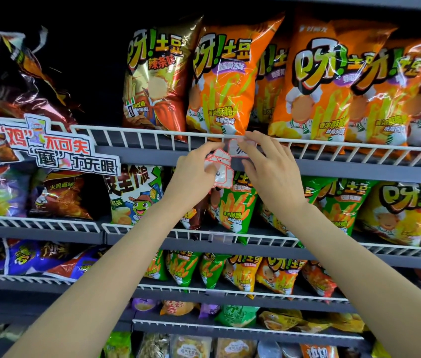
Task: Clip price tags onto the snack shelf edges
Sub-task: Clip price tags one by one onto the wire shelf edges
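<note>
Hands meet at the wire shelf edge. Right hand, its grip pinching a price tag, should press squarely; left hand, beside it, pinches spare tags.

Red-edged white price tags, orange snack bags
</note>
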